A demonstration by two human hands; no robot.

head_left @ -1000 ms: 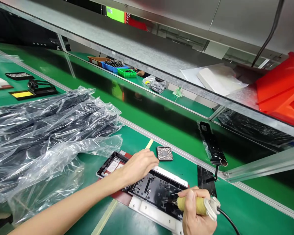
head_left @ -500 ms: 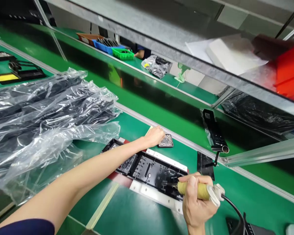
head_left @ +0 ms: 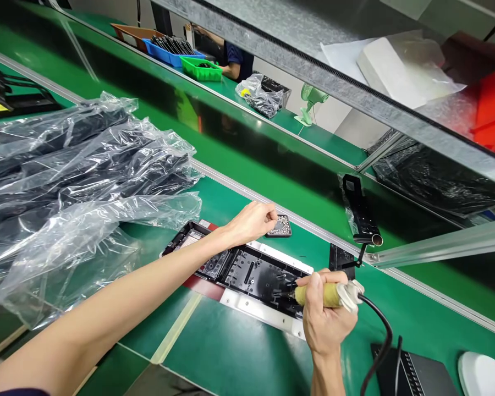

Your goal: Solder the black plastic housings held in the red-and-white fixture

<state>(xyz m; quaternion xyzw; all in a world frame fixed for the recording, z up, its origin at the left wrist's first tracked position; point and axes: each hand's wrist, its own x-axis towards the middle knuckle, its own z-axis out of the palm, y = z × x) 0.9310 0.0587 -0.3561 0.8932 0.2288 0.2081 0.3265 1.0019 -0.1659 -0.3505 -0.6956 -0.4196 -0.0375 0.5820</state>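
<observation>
My right hand (head_left: 326, 322) grips a soldering iron (head_left: 324, 295) by its yellow-wrapped handle, with a black cord trailing from its white rear end. Its metal tip points left, low over a long black plastic housing (head_left: 258, 278); whether it touches cannot be made out. Small round metal pieces show on the housing floor. The housing lies between white metal strips (head_left: 258, 312) on a red base (head_left: 205, 287). My left hand (head_left: 251, 223) reaches across the housing, fingers pinched together at the edge of a small dark tray (head_left: 286, 232) of tiny metal pieces. What the fingertips hold is hidden.
Plastic-wrapped black parts (head_left: 86, 165) are heaped at left. A black bracket with a tube (head_left: 361, 217) stands behind at right, near a metal post (head_left: 437, 242). A shelf (head_left: 313, 66) hangs overhead. Across the divider, a person's arm (head_left: 232, 70) is near a green basket (head_left: 202, 71).
My left hand's fingers have drawn into a pinch beside the tray. The iron stays over about the same part of the housing. The camera view has shifted slightly.
</observation>
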